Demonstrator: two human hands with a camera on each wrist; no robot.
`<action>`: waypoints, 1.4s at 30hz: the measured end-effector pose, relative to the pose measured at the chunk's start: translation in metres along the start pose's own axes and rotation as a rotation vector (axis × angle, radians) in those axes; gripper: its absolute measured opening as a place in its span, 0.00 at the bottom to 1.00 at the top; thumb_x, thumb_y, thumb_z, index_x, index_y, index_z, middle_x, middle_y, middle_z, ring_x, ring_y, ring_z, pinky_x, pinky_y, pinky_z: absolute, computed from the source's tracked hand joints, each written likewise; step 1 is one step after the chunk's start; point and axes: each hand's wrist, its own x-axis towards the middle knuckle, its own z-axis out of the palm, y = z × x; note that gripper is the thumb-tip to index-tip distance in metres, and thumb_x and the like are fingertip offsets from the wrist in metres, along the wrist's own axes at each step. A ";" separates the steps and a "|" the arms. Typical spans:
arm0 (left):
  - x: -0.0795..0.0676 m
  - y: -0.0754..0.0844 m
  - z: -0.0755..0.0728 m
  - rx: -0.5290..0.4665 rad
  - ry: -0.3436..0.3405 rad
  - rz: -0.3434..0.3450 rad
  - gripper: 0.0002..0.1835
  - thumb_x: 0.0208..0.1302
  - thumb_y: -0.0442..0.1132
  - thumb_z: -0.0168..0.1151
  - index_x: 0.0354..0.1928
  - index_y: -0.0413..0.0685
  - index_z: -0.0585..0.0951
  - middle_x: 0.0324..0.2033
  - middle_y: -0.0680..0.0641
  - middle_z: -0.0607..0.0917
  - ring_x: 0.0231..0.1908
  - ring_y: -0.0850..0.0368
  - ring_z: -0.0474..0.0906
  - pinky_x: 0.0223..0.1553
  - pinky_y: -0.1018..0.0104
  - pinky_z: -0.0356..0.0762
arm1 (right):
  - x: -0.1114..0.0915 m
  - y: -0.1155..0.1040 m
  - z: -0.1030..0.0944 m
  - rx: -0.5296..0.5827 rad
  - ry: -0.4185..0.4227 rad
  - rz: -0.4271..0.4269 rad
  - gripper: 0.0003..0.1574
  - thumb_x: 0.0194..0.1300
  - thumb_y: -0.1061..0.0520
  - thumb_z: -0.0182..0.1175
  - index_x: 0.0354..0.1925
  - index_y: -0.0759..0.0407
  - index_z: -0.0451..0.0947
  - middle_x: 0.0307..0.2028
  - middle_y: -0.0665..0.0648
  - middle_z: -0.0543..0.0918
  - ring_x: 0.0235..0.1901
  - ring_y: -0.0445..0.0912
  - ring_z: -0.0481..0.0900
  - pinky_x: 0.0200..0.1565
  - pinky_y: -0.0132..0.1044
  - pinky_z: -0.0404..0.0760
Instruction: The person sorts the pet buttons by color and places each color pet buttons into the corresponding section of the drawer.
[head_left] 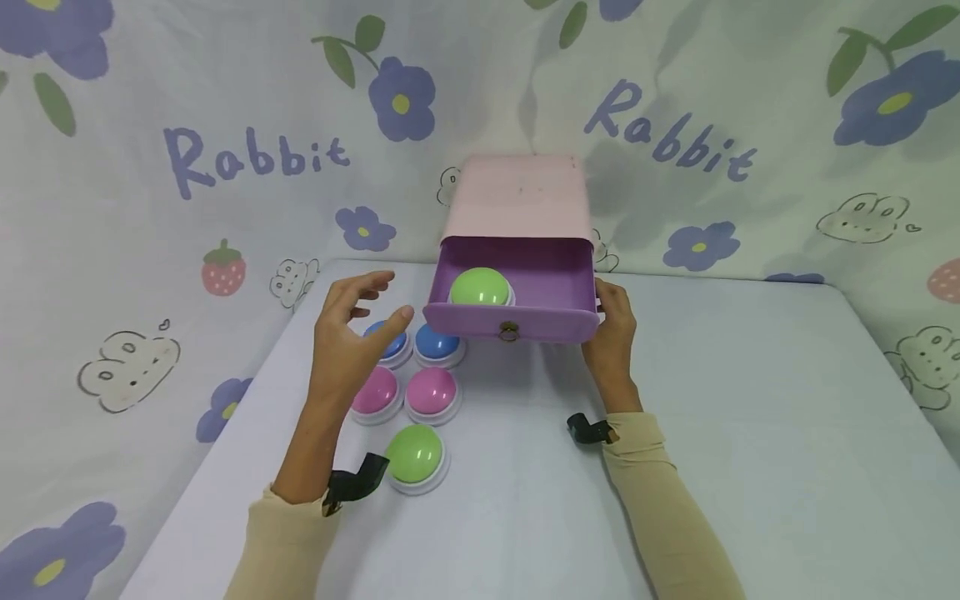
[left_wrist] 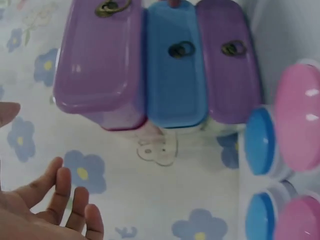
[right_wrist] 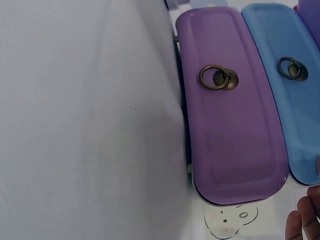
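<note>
My left hand (head_left: 341,346) hovers left of a small pink-topped drawer cabinet (head_left: 521,196), its fingers spread and holding nothing. The cabinet's top purple drawer (head_left: 551,325) is pulled out, and a green dome button (head_left: 480,286) with a white rim lies in its left part. At the cabinet's right side my right hand (head_left: 613,333) grips the edge; a fingertip shows by the front of the blue middle drawer (left_wrist: 175,100). Below that, the bottom purple drawer (right_wrist: 235,135) is closed, like the blue one. Each drawer has a brass ring pull.
Left of centre on the white table (head_left: 750,433) stand two blue dome buttons, including one (head_left: 437,342) near the cabinet, two pink dome buttons, including one (head_left: 431,390), and another green dome button (head_left: 415,454). A flower-and-rabbit printed cloth (head_left: 480,75) hangs behind.
</note>
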 end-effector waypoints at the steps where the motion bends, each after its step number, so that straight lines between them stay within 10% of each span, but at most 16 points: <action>1: -0.005 -0.003 -0.002 0.001 -0.002 -0.008 0.26 0.61 0.42 0.70 0.62 0.53 0.80 0.54 0.50 0.77 0.54 0.56 0.69 0.54 0.59 0.64 | 0.000 0.000 0.000 -0.002 -0.003 0.001 0.25 0.64 0.67 0.66 0.59 0.67 0.77 0.51 0.66 0.77 0.50 0.55 0.77 0.48 0.42 0.76; 10: -0.046 -0.024 -0.004 0.009 -0.045 -0.062 0.24 0.60 0.37 0.72 0.60 0.49 0.81 0.54 0.51 0.77 0.51 0.59 0.71 0.53 0.63 0.67 | 0.000 0.000 0.000 -0.016 -0.002 -0.012 0.23 0.64 0.67 0.65 0.58 0.67 0.78 0.50 0.66 0.78 0.49 0.56 0.77 0.47 0.43 0.75; 20: -0.078 -0.047 -0.005 0.047 -0.159 -0.133 0.26 0.59 0.41 0.74 0.60 0.50 0.80 0.55 0.50 0.75 0.55 0.49 0.70 0.56 0.42 0.71 | 0.000 -0.001 -0.001 -0.031 0.006 -0.001 0.23 0.65 0.67 0.64 0.59 0.67 0.78 0.51 0.66 0.78 0.49 0.56 0.77 0.47 0.43 0.74; 42: -0.127 -0.077 -0.011 0.191 -0.305 -0.173 0.32 0.53 0.50 0.77 0.60 0.53 0.79 0.52 0.52 0.77 0.53 0.52 0.70 0.53 0.48 0.72 | -0.001 0.000 0.001 -0.041 0.009 0.001 0.21 0.67 0.67 0.63 0.59 0.66 0.78 0.50 0.66 0.78 0.48 0.55 0.77 0.46 0.41 0.74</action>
